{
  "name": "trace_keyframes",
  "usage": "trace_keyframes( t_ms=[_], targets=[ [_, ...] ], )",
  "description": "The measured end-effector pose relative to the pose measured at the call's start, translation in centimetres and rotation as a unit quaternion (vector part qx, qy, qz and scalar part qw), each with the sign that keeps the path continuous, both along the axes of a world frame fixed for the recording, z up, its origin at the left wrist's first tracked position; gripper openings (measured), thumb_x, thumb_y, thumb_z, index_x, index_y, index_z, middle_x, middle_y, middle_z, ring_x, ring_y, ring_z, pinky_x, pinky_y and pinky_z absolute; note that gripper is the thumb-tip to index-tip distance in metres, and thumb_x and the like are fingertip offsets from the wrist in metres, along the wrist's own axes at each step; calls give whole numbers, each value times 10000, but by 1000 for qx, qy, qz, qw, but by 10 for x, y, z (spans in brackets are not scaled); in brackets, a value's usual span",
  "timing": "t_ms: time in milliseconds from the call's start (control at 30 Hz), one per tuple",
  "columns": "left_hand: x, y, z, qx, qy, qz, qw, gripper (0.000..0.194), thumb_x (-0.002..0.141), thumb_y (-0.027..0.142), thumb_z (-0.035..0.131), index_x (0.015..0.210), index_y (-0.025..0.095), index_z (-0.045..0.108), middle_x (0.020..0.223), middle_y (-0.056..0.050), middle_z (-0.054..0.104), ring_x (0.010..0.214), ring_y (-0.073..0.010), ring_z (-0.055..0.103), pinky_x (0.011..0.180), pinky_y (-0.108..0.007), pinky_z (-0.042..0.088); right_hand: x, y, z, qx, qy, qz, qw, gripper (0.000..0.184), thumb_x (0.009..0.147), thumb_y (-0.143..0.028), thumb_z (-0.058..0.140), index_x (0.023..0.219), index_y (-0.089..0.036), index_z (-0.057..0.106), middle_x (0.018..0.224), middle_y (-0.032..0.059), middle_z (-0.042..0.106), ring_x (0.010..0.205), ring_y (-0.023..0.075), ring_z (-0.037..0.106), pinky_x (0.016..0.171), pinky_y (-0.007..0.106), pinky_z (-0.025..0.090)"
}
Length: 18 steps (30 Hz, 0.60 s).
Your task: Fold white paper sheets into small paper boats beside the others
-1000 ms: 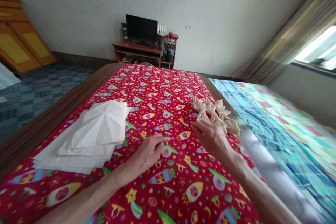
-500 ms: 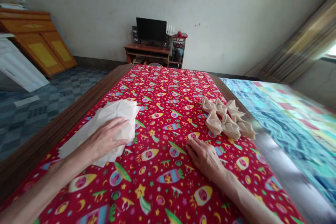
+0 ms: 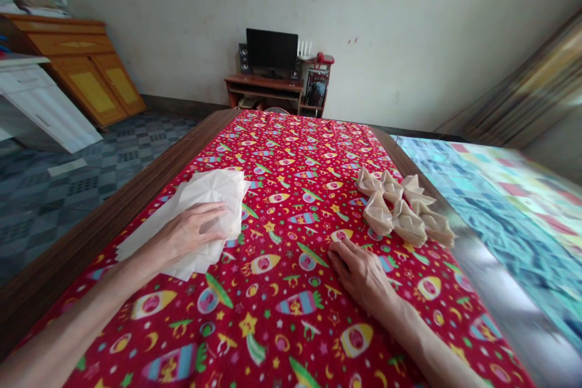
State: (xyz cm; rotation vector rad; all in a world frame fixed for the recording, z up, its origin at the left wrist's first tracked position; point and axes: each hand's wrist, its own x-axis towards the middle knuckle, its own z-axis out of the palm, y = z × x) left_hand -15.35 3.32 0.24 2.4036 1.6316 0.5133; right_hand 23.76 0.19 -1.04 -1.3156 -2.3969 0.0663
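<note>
My left hand (image 3: 196, 229) lies with fingers stretched over a fanned stack of thin white paper sheets (image 3: 213, 185) on the left of the red cloth. Creases radiate across the top sheet. To the right, my right hand (image 3: 359, 270) rests on the cloth, fingers loosely bent and the thumb apart, holding nothing. Just beyond it sit several folded paper boat-like shapes (image 3: 409, 223), cream coloured and grouped in two rows near the cloth's right side. The palm undersides of both hands are hidden.
The red cloth (image 3: 291, 303) with rocket prints covers a dark wooden table (image 3: 173, 157). A bed with a patterned cover (image 3: 473, 194) stands on the right. At the far wall are a monitor (image 3: 271, 50) and a desk; a wooden cabinet (image 3: 97, 85) stands on the left.
The camera view has turned slightly left, so everything appears shifted to the right. Both hands stay in nearly the same places, the left on the paper stack and the right on the cloth.
</note>
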Motion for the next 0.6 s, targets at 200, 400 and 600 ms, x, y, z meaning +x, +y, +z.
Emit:
trace_keyframes(
  t_ms=[200, 400, 600],
  targets=[
    [1, 1, 0, -15, -48, 13, 999, 582, 810, 597, 514, 1150, 138, 627, 1253, -113, 594, 1151, -225, 541, 1023, -368, 380, 1, 0, 0, 1, 1, 3, 1000, 222, 963, -269, 367, 856, -193, 546, 744, 15, 576, 599, 117, 530, 539, 229, 326],
    [-1, 3, 5, -56, -106, 36, 992, 707, 749, 673, 516, 1139, 95, 631, 1217, -143, 615, 1145, -252, 554, 1012, -377, 403, 1, -1, 2, -3, -6, 1, 1000, 238, 965, -277, 359, 847, -191, 547, 735, 17, 570, 600, 122, 533, 542, 234, 334],
    [-1, 0, 5, -31, -101, 39, 994, 534, 795, 551, 517, 1086, 127, 663, 1170, -111, 650, 1083, -226, 603, 962, -332, 457, 1, -1, 2, -6, -5, 0, 1000, 237, 964, -280, 359, 861, -191, 553, 751, 21, 578, 611, 124, 541, 546, 236, 344]
  ],
)
